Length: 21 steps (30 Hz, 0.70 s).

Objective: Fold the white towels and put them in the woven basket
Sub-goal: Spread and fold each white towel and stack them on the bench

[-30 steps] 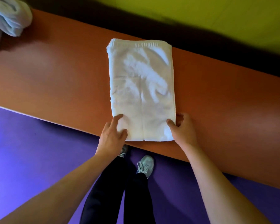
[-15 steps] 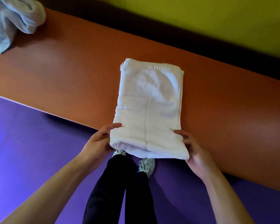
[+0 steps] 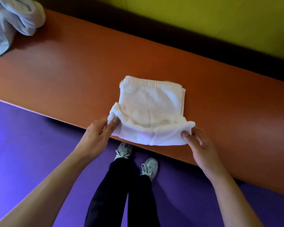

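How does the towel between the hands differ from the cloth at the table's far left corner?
The white towel lies in flat, squared layers; the crumpled cloth is a loose heap. The left hand and right hand pinch the white towel's near corners, lifting that edge; nothing touches the crumpled cloth. The white towel sits at the table's near edge, in full view; the crumpled cloth is cut off by the frame. Both are pale fabric on the same table.

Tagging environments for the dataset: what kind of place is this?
Probably an indoor staged room, not clearly a home: a long orange table on a purple floor against a yellow-green wall. No furniture or woven basket in view.
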Motion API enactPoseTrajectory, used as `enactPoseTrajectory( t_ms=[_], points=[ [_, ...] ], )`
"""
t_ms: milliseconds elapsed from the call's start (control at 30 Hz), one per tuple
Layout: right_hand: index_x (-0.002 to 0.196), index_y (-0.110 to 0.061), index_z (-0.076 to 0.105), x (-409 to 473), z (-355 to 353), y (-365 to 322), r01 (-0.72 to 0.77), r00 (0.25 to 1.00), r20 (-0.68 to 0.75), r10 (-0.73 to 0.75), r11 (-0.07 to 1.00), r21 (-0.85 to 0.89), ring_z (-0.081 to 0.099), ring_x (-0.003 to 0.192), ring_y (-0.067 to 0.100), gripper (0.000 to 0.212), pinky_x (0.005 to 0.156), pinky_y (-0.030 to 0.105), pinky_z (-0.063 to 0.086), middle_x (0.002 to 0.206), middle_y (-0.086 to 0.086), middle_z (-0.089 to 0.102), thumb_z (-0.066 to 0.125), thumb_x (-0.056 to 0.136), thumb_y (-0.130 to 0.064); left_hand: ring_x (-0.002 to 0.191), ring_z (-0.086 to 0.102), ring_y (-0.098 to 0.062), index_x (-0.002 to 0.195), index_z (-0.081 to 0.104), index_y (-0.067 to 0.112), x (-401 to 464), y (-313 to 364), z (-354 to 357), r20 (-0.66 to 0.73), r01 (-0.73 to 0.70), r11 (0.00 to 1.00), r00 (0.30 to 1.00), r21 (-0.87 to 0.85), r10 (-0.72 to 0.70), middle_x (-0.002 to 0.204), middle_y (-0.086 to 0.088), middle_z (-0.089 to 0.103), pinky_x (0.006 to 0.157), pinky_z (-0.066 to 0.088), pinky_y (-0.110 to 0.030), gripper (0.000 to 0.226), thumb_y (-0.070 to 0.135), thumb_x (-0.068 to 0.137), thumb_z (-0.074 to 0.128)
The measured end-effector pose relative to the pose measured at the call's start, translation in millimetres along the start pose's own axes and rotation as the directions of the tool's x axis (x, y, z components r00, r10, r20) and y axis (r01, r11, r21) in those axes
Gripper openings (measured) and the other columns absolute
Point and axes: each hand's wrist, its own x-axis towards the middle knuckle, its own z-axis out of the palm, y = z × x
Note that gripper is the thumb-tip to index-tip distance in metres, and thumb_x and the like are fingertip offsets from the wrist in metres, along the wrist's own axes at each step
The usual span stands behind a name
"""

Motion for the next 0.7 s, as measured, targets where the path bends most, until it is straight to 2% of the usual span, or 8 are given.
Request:
enactPoseTrajectory(
  t_ms=[67,100,167,300,400,533,600,700],
  points=[
    [0.103,-0.030,0.065,9,7,-8,0.102,0.993,-0.063,-0.104,0.994,-0.043,0.062,0.080,-0.005,0.022,0.069,0.012,0.046,0.090,-0.021,0.067,0.051,0.102,-0.047,0.057,0.027,-0.007,0.073,0.035,0.010,17,10,5,-0.050,0.004,1.000,0.999,-0.005,-0.005,0.061,0.014,0.031,0.054,0.025,-0.029,0.052,0.053,0.102,0.040],
    [0.095,-0.026,0.061,15,11,-10,0.144,0.979,-0.130,-0.154,0.986,-0.086,0.054,0.065,-0.002,0.025,0.059,0.014,0.041,0.074,-0.020,0.059,0.049,0.103,-0.047,0.057,0.027,-0.008,0.074,0.035,0.009,27,12,7,-0.081,-0.001,1.000,0.997,-0.006,0.000,0.061,0.013,0.031,0.053,0.024,-0.030,0.053,0.053,0.103,0.039],
    [0.086,-0.020,0.053,28,19,-11,0.192,0.942,-0.249,-0.225,0.970,-0.151,0.038,0.053,0.005,0.032,0.049,0.018,0.029,0.061,-0.011,0.042,0.047,0.104,-0.045,0.058,0.032,-0.010,0.079,0.041,0.007,45,16,10,-0.139,-0.028,1.000,0.990,-0.010,0.026,0.064,0.009,0.037,0.055,0.028,-0.034,0.052,0.052,0.105,0.038],
    [0.090,-0.019,0.053,64,33,-6,0.129,0.885,-0.418,-0.204,0.971,-0.199,0.047,0.058,0.014,0.033,0.055,0.034,0.038,0.067,-0.004,0.051,0.045,0.105,-0.046,0.061,0.040,-0.016,0.082,0.046,0.009,80,28,16,-0.196,-0.036,0.999,0.980,0.030,0.042,0.066,-0.002,0.046,0.056,0.030,-0.038,0.053,0.055,0.104,0.035],
    [0.088,-0.019,0.050,93,39,-2,0.111,0.850,-0.478,-0.221,0.963,-0.248,0.047,0.059,0.015,0.032,0.056,0.038,0.038,0.067,-0.007,0.049,0.044,0.105,-0.046,0.064,0.047,-0.022,0.077,0.044,0.013,107,27,24,-0.215,0.038,0.995,0.977,0.097,-0.016,0.066,0.002,0.049,0.053,0.029,-0.038,0.053,0.057,0.104,0.031],
    [0.091,-0.015,0.053,131,43,14,-0.014,0.816,-0.501,-0.288,0.856,-0.516,0.056,0.078,0.033,0.036,0.066,0.044,0.043,0.085,0.006,0.059,0.042,0.104,-0.046,0.079,0.056,-0.035,0.079,0.051,0.012,139,13,40,-0.213,0.179,0.963,0.968,0.203,-0.136,0.078,-0.006,0.059,0.062,0.037,-0.039,0.057,0.060,0.103,0.031],
    [0.094,-0.012,0.057,143,44,20,-0.106,0.813,-0.527,-0.246,0.828,-0.550,0.056,0.089,0.036,0.039,0.069,0.042,0.040,0.098,0.013,0.061,0.044,0.103,-0.048,0.083,0.060,-0.039,0.074,0.053,0.012,151,7,48,-0.246,0.222,0.939,0.956,0.261,-0.158,0.082,-0.013,0.064,0.065,0.040,-0.039,0.059,0.063,0.100,0.035],
    [0.091,-0.015,0.053,144,41,16,-0.220,0.794,-0.594,-0.126,0.853,-0.474,0.052,0.084,0.025,0.045,0.064,0.034,0.033,0.095,0.006,0.061,0.049,0.098,-0.059,0.091,0.062,-0.039,0.079,0.056,0.015,160,5,52,-0.325,0.277,0.929,0.927,0.247,-0.189,0.091,-0.015,0.067,0.072,0.045,-0.042,0.055,0.067,0.092,0.046]
  ],
)
